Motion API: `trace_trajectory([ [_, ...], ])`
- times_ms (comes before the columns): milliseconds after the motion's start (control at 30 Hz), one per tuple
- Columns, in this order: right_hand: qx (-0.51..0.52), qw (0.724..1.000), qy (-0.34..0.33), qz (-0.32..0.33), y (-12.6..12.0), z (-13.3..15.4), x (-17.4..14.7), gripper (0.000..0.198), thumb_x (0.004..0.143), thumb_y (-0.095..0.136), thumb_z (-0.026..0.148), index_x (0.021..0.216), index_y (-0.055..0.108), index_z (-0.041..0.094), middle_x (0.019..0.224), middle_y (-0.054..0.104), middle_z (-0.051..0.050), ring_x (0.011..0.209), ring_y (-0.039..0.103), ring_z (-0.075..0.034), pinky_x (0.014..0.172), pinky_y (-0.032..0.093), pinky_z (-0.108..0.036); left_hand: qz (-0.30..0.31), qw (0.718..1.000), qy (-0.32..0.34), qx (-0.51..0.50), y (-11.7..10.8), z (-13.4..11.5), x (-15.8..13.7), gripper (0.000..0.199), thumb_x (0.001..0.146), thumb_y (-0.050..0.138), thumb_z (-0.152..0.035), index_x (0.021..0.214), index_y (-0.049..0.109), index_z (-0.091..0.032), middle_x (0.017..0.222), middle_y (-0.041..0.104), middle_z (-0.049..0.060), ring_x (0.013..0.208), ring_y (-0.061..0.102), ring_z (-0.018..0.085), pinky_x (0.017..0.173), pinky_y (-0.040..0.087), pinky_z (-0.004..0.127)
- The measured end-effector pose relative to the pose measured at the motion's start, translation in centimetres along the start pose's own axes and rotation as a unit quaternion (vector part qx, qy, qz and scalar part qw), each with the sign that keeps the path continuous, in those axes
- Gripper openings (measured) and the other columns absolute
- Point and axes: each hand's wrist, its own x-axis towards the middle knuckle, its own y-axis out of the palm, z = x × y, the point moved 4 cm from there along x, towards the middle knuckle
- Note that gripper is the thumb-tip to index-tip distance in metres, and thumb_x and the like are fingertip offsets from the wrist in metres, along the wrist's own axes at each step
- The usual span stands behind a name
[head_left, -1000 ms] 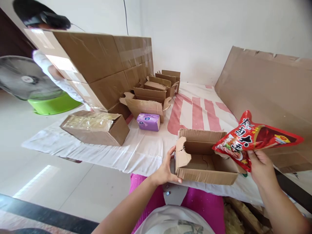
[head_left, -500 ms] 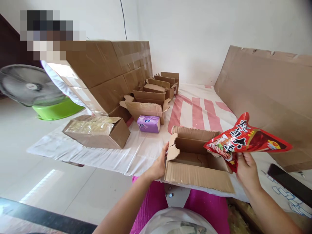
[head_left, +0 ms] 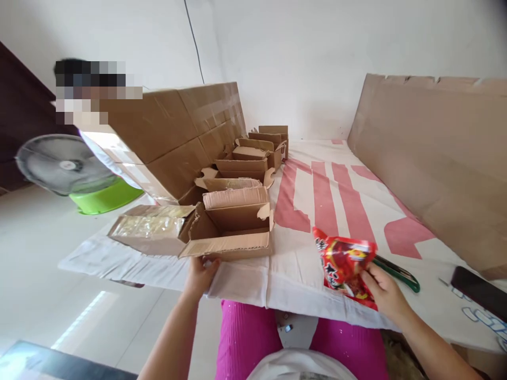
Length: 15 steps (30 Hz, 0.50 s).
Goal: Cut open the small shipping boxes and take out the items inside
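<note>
My left hand (head_left: 204,277) is at the lower front of an open cardboard box (head_left: 233,248), its fingers partly hidden under the edge. The box's flaps stand apart, and the part of its inside I can see holds nothing. To the right, my right hand (head_left: 382,290) grips a shiny red food packet (head_left: 346,266) with printed pictures and writing by its right side, over the table's front. A green-handled tool (head_left: 402,274) lies just behind that hand, partly covered by the packet.
A taped box (head_left: 150,227) lies at the left. Several open boxes (head_left: 243,164) line up behind, beside stacked sealed cartons (head_left: 170,126). A cardboard sheet (head_left: 428,153) leans at the right, near a black phone-like object (head_left: 479,290). A person (head_left: 93,95) and a fan (head_left: 67,163) are at the far left.
The open box has moved left, against the taped box, with my left hand at it; the purple tissue pack is now hidden. My right hand has drawn the packet left and lower, away from the box.
</note>
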Motion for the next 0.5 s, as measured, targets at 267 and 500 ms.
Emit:
trace_trajectory([
  [267, 0.112, 0.989, 0.035, 0.088, 2.9, 1.5, -0.9, 0.044, 0.085, 0.056, 0.061, 0.094, 0.067, 0.019, 0.088, 0.071, -0.007, 0.080, 0.066, -0.022, 0.072, 0.055, -0.031, 0.015, 0.955, 0.274, 0.108, 5.4, -3.3, -11.4, 0.023, 0.084, 0.058, -0.021, 0.106, 0.053, -0.020, 0.103, 0.056, 0.008, 0.102, 0.059, 0.024, 0.089, 0.050, 0.042],
  [500, 0.026, 0.976, -0.076, 0.204, 4.6, 2.3, -3.3, 0.061, 0.087, 0.051, 0.066, 0.127, 0.057, 0.020, 0.119, 0.063, -0.015, 0.103, 0.063, -0.026, 0.084, 0.054, -0.036, 0.237, 0.911, 0.335, 0.044, 11.9, -8.3, -14.1, 0.087, 0.085, 0.062, -0.021, 0.152, 0.007, -0.030, 0.158, 0.015, 0.021, 0.124, 0.054, 0.029, 0.092, 0.053, 0.043],
])
